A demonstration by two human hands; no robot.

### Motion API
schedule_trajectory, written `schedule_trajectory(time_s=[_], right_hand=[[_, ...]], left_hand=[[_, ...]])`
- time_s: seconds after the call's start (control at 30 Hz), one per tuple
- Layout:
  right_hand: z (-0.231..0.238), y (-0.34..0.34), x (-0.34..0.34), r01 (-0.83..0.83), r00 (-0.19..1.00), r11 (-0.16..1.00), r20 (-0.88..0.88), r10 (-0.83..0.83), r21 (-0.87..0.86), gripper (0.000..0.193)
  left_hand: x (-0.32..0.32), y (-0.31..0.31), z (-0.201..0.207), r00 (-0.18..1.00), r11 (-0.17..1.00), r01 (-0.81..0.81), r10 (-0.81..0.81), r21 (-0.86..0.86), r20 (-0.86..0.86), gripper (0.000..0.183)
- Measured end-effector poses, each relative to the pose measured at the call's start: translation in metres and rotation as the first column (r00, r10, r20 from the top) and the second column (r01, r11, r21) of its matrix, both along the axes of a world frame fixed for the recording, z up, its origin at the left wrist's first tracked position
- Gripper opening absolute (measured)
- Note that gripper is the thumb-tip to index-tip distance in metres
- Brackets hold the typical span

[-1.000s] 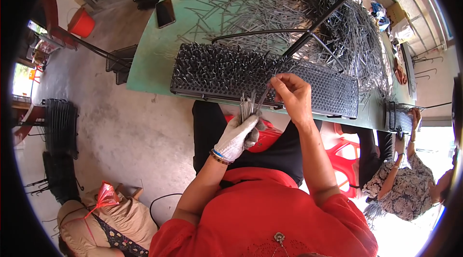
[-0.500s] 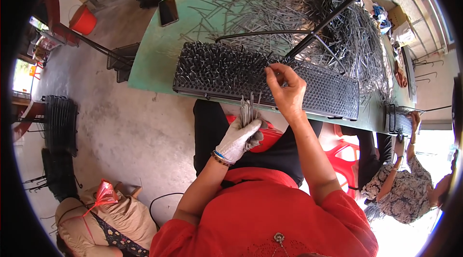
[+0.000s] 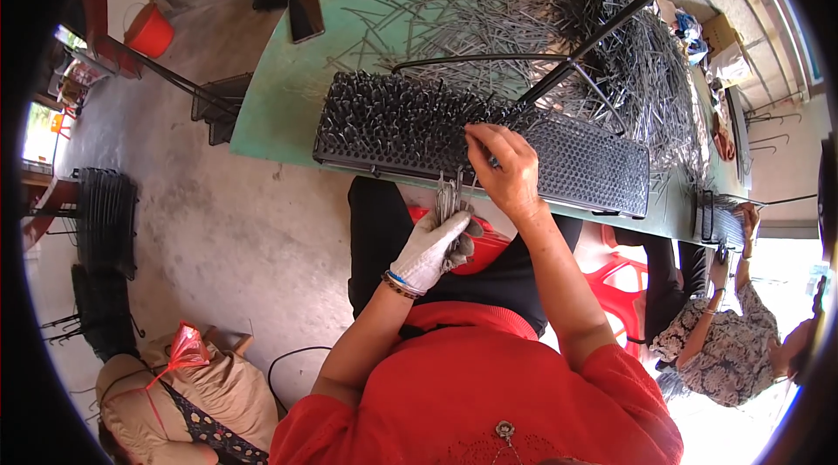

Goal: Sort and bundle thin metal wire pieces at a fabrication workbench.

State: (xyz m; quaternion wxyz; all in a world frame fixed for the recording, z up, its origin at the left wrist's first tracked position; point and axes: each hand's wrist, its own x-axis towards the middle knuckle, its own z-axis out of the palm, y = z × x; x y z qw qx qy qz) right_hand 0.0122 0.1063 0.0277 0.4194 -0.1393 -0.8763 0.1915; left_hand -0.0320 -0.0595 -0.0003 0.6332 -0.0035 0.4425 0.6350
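Observation:
My left hand (image 3: 429,252), in a pale work glove, is closed round a bundle of thin grey metal rods (image 3: 449,198) just off the table's near edge. A long black perforated rack (image 3: 602,164) lies along that edge. Dark rods (image 3: 388,116) stand packed in its left part, while rows of open holes show on its right. My bare right hand (image 3: 508,172) is over the rack's middle, where the standing rods end. Its thumb and forefinger are pinched together; whatever is between them is too small to make out.
Loose rods (image 3: 646,72) are heaped on the green table (image 3: 278,107), with a black phone (image 3: 305,16) at its left. A black bar frame (image 3: 602,28) rises over the rack. Co-workers sit at lower left (image 3: 236,373) and right (image 3: 724,343). A red bucket (image 3: 150,31) stands far left.
My right hand has moved a little left and down over the rack. My left hand stays almost where it was, with the rod bundle still in it.

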Motion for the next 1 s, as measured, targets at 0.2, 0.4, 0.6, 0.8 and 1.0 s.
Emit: schedule_trajectory(time_s=[0.2, 0.4, 0.6, 0.8, 1.0], right_hand=[[0.007, -0.002, 0.005, -0.008, 1.0, 1.0, -0.003, 0.008, 0.013, 0.018], [0.027, -0.017, 0.034, 0.096, 0.962, 0.897, 0.272, 0.027, -0.431, 0.018], [0.024, -0.01, 0.036, 0.088, 0.994, 0.556, 0.106, 0.001, -0.827, 0.016], [0.022, 0.001, 0.019, 0.14, 0.98, 0.879, -0.06, -0.188, -0.457, 0.015], [0.011, 0.003, 0.012, 0.172, 0.965, 0.888, -0.109, -0.239, -0.427, 0.013]], left_hand=[[-0.001, -0.002, -0.002, 1.0, 0.999, 0.008, -0.009, 0.043, 0.011, 0.015], [0.002, 0.001, 0.01, 0.999, 0.995, -0.048, 0.049, 0.092, -0.011, 0.018], [0.005, 0.007, 0.004, 0.998, 0.999, -0.045, 0.045, 0.019, -0.035, 0.027], [0.006, 0.009, -0.003, 0.994, 0.998, 0.063, -0.063, -0.002, -0.09, 0.026], [0.004, 0.004, -0.009, 0.998, 0.998, -0.027, 0.023, 0.061, 0.053, 0.019]])
